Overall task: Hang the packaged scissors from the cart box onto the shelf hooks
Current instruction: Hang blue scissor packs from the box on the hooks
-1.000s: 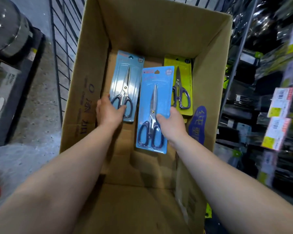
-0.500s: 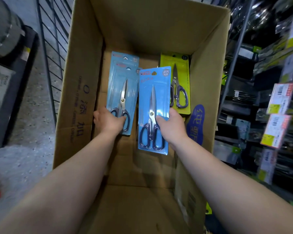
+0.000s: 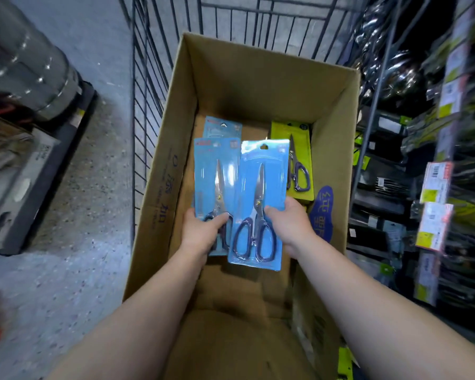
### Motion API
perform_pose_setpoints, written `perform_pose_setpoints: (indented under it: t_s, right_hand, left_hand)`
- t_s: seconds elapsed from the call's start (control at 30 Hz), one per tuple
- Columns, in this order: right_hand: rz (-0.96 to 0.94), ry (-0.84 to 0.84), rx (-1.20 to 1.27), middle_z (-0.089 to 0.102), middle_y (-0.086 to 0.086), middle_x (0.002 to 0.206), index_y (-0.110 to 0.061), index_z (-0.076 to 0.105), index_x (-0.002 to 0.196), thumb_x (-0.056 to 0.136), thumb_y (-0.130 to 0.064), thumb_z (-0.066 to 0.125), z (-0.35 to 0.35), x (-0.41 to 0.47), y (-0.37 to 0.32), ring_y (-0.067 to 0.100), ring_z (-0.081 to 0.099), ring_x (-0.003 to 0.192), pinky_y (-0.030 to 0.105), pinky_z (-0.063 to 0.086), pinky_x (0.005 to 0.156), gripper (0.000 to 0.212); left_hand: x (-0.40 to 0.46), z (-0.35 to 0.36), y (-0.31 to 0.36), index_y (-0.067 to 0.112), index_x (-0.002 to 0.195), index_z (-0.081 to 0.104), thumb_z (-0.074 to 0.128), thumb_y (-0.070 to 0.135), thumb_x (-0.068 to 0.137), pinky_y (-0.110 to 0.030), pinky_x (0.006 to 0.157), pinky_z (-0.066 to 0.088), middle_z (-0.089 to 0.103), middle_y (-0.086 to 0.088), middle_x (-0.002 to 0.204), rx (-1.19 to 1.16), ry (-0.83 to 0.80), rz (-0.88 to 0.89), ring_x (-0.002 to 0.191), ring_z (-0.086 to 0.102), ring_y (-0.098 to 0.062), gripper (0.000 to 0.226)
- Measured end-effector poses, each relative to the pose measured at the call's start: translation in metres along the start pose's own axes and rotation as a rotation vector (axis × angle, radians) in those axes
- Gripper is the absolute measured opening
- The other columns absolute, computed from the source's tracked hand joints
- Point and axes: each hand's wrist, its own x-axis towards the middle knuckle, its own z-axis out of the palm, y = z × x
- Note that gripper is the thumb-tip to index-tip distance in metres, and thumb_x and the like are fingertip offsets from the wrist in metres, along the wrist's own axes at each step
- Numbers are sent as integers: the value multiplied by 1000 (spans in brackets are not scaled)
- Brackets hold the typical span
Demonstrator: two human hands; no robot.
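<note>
Head view: left hand fingers grip blue pack; right hand fingers grip another.

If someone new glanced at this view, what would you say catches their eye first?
Two bright blue scissor packs stand out mid-frame: the left hand grips one blue pack, the right hand the other blue pack, above the open cardboard box. A yellow-green scissor pack lies in the box's far right corner, beside the shelf with price tags.

A shop: price-tagged shelves beside a wire cart.
</note>
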Motion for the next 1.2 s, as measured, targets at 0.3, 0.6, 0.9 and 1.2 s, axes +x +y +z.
perform_pose_setpoints:
  t_s: [0.3,0.6,0.9,1.2]
  right_hand:
    - [-76,126,59,73,2,98,-16,65,105,92,-6,56,-34,-66,-11,19,71,85,33,59,70,19]
    - [-145,314,147,73,6,93,-19,64,95,91,-4,55,-61,-140,6,24,69,80,30,53,67,18]
    - [-181,450,230,73,7,90,-15,67,89,83,-10,65,-59,-221,64,27,69,82,38,56,70,8]
    - [-201,513,477,69,13,91,-9,63,98,90,-4,54,-44,-321,163,25,63,72,36,53,68,13]
  left_hand:
    - [-41,-19,41,19,106,59,83,34,77,-39,78,61,70,1,99,106,-201,118,86,71,-19,40]
    - [-95,-16,46,16,104,63,86,33,71,-38,81,59,74,0,95,280,-341,329,82,72,-17,44]
    - [-161,-39,3,15,106,61,85,43,67,-38,76,58,72,-4,95,341,-392,507,81,69,-20,53]
    - [-242,-98,-72,18,101,67,78,39,81,-41,82,59,74,-2,94,361,-495,547,84,71,-20,32]
